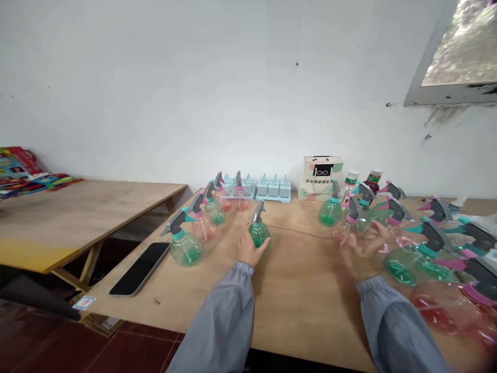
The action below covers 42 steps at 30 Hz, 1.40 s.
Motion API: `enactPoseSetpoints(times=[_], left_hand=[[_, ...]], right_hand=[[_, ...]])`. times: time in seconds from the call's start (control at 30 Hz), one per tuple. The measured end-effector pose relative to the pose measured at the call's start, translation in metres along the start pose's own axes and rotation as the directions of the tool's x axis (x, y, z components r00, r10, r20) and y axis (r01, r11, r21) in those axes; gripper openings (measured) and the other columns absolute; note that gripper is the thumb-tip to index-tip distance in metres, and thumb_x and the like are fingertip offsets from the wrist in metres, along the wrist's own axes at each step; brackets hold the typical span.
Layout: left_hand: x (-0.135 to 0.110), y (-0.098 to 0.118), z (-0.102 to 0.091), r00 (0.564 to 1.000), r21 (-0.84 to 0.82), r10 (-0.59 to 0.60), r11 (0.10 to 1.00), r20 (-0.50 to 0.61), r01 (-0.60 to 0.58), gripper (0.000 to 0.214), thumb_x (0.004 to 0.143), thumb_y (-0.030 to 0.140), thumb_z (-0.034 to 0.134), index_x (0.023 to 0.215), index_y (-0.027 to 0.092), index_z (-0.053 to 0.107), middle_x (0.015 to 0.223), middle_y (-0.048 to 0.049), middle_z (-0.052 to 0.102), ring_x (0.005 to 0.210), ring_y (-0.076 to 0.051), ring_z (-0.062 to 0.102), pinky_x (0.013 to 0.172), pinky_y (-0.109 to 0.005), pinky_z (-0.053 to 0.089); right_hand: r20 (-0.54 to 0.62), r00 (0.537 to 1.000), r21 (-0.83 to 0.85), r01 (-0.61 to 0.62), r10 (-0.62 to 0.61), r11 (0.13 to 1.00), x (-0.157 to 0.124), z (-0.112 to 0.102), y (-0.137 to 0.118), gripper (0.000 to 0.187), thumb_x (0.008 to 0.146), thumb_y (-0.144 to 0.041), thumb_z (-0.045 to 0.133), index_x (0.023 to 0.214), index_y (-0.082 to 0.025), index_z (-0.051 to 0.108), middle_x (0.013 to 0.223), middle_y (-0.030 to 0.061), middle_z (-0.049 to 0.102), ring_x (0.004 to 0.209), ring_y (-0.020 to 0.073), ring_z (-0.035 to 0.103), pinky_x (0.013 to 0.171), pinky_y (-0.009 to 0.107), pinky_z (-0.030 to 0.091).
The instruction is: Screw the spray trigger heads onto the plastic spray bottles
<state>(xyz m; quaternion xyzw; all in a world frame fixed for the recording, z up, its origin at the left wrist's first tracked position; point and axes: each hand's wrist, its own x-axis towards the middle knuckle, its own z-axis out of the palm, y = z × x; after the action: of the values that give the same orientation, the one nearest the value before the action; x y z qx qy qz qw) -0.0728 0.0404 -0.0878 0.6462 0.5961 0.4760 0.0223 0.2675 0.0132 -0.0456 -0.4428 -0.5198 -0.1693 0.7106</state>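
Observation:
My left hand [250, 248] is wrapped round a green spray bottle [261, 235] that stands upright mid-table, its grey trigger head pointing up. At the right, my right hand [365, 251], a little blurred, has its fingers curved and apart beside a pink spray bottle [344, 232]; whether they touch is unclear. To the left runs a row of pink and green spray bottles, the nearest a green one with a teal collar [187, 249]. Several more crowd the right side, among them a large green bottle [402, 264] and a pink bottle [438, 305] in front. Coloured liquid lies in their bottoms.
A black phone [140, 269] lies near the table's left edge. Light-blue popsicle moulds [274, 188], a paper bag [319, 178] and two capped bottles [373, 182] stand along the wall. Another wooden table [116, 207] is across a gap at left.

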Motion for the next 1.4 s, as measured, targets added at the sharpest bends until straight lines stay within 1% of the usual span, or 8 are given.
enactPoseSetpoints(times=[0.13,0.27,0.43,0.53,0.77,0.97,1.2,1.4], left_hand=[[-0.011,0.010,0.010,1.000,0.011,0.017,1.000,-0.025,-0.017,0.077,0.073,0.058,0.073,0.131,0.015,0.047,0.124,-0.0193,0.064,0.116,-0.034,0.064,0.097,-0.048,0.050],[-0.036,0.034,0.020,0.997,0.062,0.082,0.995,-0.003,-0.081,0.080,0.073,0.060,0.071,0.135,0.016,0.047,0.129,-0.0206,0.062,0.122,-0.035,0.061,0.100,-0.052,0.046],[-0.043,0.035,0.017,0.939,-0.066,0.316,0.949,0.139,-0.309,0.077,0.083,0.056,0.059,0.145,0.016,0.038,0.143,-0.0212,0.053,0.132,-0.034,0.052,0.108,-0.055,0.039],[-0.003,0.024,0.002,0.948,-0.171,0.315,0.938,0.047,-0.303,0.063,0.092,0.042,0.046,0.147,0.016,0.035,0.141,-0.0190,0.053,0.132,-0.029,0.052,0.110,-0.051,0.040],[0.154,0.010,-0.026,0.974,0.099,-0.211,0.974,0.089,0.202,0.048,0.092,0.034,0.051,0.140,0.027,0.053,0.159,-0.0126,0.033,0.149,-0.033,0.030,0.119,-0.053,0.029],[0.207,0.004,-0.015,0.957,0.169,-0.269,0.954,0.107,0.249,0.051,0.082,0.035,0.066,0.133,0.027,0.060,0.154,-0.0149,0.041,0.146,-0.042,0.031,0.116,-0.062,0.027],[0.183,0.014,-0.005,0.979,0.207,-0.202,0.958,0.001,0.198,0.043,0.089,0.025,0.053,0.131,0.020,0.062,0.140,-0.0193,0.047,0.135,-0.036,0.044,0.115,-0.061,0.026],[0.104,0.019,-0.015,0.996,0.172,0.065,0.982,0.055,-0.073,0.033,0.088,0.025,0.058,0.120,0.022,0.067,0.128,-0.0130,0.049,0.120,-0.027,0.055,0.107,-0.044,0.043]], right_hand=[[0.172,0.953,0.126,0.230,-0.250,0.965,-0.034,0.014,-0.044,0.052,0.081,-0.038,0.069,0.126,-0.026,0.047,0.115,0.0090,0.055,0.106,0.0286,0.059,0.093,0.053,0.051],[0.498,0.864,0.157,-0.001,-0.078,0.988,-0.054,0.060,-0.086,0.064,0.085,-0.044,0.066,0.139,-0.022,0.039,0.129,0.0157,0.054,0.123,0.0314,0.055,0.103,0.055,0.047],[0.615,0.782,0.197,-0.276,0.100,0.941,-0.062,0.101,-0.097,0.086,0.078,-0.048,0.071,0.148,-0.020,0.027,0.144,0.0190,0.044,0.137,0.0322,0.044,0.114,0.056,0.037],[0.647,0.751,0.249,-0.373,0.134,0.894,-0.061,0.106,-0.091,0.078,0.080,-0.039,0.067,0.146,-0.023,0.030,0.143,0.0169,0.046,0.135,0.0295,0.047,0.114,0.054,0.038],[0.683,0.711,0.251,-0.448,0.171,0.858,-0.054,0.106,-0.090,0.068,0.079,-0.028,0.060,0.144,-0.023,0.039,0.132,0.0140,0.058,0.118,0.0253,0.058,0.108,0.047,0.044],[0.698,0.695,0.284,-0.492,0.174,0.823,-0.049,0.111,-0.084,0.062,0.079,-0.028,0.057,0.140,-0.024,0.046,0.131,0.0130,0.062,0.118,0.0238,0.061,0.104,0.042,0.048],[0.728,0.646,0.302,-0.604,0.231,0.737,-0.033,0.111,-0.073,0.051,0.074,-0.039,0.064,0.123,-0.024,0.063,0.126,0.0101,0.069,0.122,0.0274,0.061,0.111,0.047,0.042],[0.872,0.456,0.364,-0.847,0.178,0.387,-0.010,0.104,-0.080,0.050,0.072,-0.046,0.063,0.115,-0.023,0.068,0.111,0.0098,0.076,0.111,0.0313,0.069,0.104,0.050,0.048]])
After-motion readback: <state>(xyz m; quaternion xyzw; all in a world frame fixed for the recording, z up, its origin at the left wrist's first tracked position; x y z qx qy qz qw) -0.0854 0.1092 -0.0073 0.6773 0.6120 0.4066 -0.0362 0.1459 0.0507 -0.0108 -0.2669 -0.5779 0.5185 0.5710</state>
